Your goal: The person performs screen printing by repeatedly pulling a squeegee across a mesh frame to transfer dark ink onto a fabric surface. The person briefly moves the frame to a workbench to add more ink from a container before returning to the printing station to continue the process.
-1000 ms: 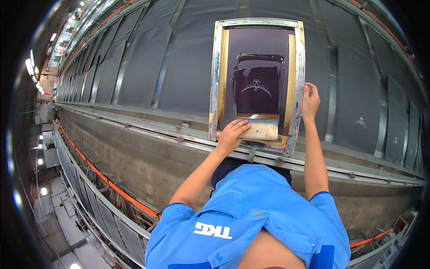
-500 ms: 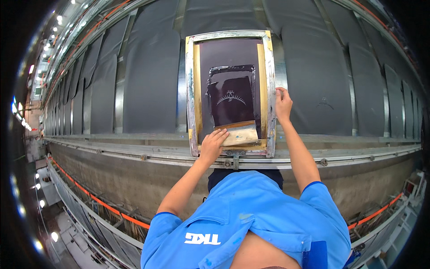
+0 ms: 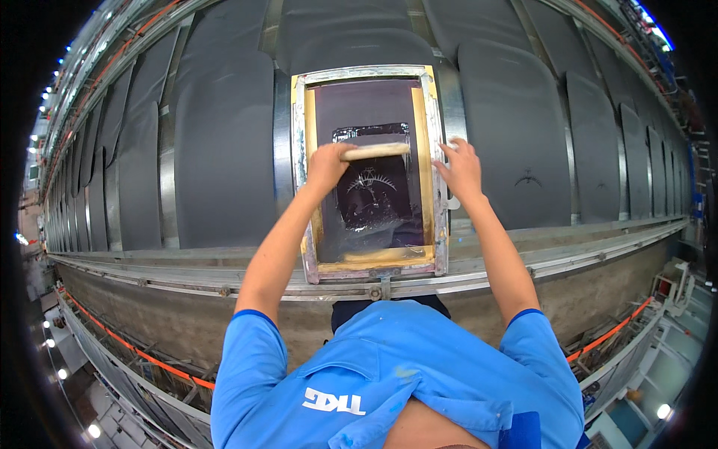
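Within the screen frame [image 3: 359, 72], on the far side of its pale line design [image 3: 372, 180], a light squeegee [image 3: 380, 152] is lying crosswise. Left hand [image 3: 327, 166] is gripping the squeegee's left end, fingers curled. Right hand [image 3: 461, 169] is staying by the frame's right rail, thumb and fingers partly apart; cannot tell whether it's gripping. Dark sheets [image 3: 512, 135] are flanking the frame.

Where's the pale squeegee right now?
In the head view, the pale squeegee is in the left hand, over the upper half of the framed screen, just beyond its arc-shaped motif.
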Available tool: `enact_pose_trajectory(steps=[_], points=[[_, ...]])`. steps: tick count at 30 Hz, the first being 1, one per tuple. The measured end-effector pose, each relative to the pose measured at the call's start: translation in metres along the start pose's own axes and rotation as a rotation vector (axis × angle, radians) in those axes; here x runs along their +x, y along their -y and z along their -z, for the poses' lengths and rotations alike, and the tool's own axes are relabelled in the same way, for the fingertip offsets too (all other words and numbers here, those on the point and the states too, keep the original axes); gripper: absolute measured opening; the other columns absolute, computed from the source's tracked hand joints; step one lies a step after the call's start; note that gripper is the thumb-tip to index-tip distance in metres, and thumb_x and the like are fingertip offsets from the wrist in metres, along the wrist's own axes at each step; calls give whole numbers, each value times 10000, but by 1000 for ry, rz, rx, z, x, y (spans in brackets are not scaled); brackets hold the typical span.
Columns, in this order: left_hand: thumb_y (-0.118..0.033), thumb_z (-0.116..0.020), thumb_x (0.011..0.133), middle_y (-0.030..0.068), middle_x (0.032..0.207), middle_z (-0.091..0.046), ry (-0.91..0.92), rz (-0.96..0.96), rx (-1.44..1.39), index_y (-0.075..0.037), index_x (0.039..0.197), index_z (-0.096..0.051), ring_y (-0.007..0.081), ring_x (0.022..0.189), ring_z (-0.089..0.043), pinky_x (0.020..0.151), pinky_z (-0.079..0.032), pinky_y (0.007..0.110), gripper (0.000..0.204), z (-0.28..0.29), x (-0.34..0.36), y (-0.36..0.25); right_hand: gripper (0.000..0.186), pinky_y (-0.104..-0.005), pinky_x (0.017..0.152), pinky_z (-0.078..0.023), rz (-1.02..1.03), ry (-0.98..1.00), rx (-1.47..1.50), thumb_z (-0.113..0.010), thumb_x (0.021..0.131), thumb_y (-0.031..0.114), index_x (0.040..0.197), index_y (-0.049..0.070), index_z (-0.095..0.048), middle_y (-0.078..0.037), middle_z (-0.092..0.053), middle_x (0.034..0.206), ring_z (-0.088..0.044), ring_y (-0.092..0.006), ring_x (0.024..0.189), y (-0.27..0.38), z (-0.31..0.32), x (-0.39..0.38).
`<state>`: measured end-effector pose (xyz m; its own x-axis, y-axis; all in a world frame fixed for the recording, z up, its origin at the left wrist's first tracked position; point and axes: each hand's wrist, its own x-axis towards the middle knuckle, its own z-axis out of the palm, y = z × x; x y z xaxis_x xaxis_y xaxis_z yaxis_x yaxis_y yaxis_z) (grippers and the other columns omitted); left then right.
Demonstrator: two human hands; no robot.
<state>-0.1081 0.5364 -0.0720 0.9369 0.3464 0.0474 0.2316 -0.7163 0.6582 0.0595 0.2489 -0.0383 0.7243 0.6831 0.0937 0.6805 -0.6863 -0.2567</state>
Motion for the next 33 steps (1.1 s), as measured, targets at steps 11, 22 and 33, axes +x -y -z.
enact_pose_trajectory(steps=[11, 22, 33], points=[[6, -721, 718, 84, 1046, -748, -125, -136, 61, -127, 1069, -772, 297, 961, -688, 858, -553, 379, 379, -22, 15, 2, 365, -423, 977, -507, 167, 37, 340, -716, 777, 30, 1140, 34, -674, -135, -679, 1160, -616, -343, 1111, 45, -43, 27], [114, -674, 655, 72, 1133, -736, -21, -93, 16, -108, 1087, -754, 285, 1061, -673, 949, -542, 395, 492, -40, -156, -34, 428, -424, 1015, -484, 115, 247, 454, -774, 757, 42, 1172, 22, -671, -146, -653, 1228, -594, -337, 1155, 79, -15, -142], [-12, -724, 720, 125, 1072, -732, 46, 86, -46, -145, 1109, -758, 331, 985, -687, 899, -539, 409, 413, 4, 3, -1, 376, -360, 764, -499, -630, 129, 938, -675, 951, 274, 1290, 116, -634, -89, -658, 835, -617, -208, 809, -49, -63, -34]])
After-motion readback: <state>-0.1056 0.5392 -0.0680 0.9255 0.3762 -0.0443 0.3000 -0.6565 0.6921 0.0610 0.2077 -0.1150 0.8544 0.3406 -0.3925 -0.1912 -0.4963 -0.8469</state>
